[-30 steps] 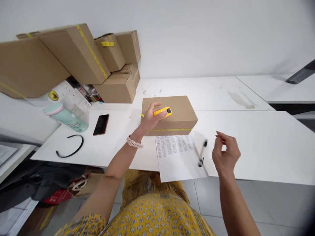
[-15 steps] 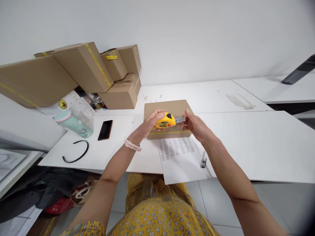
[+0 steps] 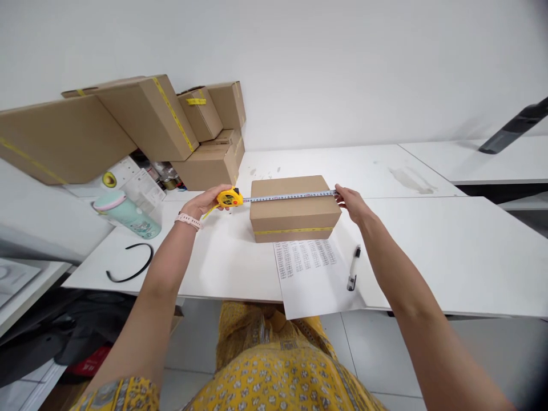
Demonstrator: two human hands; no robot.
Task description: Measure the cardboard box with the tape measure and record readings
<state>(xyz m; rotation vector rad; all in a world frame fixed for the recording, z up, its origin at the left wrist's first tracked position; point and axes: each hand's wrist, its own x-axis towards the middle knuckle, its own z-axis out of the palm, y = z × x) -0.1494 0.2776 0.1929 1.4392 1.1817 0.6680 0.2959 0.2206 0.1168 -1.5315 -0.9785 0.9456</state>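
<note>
A yellow tape measure is in my left hand, which is closed round its case left of a cardboard box. The silver blade runs out to the right across the top of this box. At the box's right edge, the fingers of my right hand pinch the blade's end. Yellow tape marks the box's front face. Under and before the box lies a printed sheet of paper, with a pen at its right side.
Several cardboard boxes are stacked at the back left. A mint-green bottle and a black headband lie on the left of the white table. A dark object stands at the far right.
My left hand has moved left with the tape case, drawing the blade out across the box top. My right hand has shifted slightly right with the blade's end. My left arm now covers the phone.
</note>
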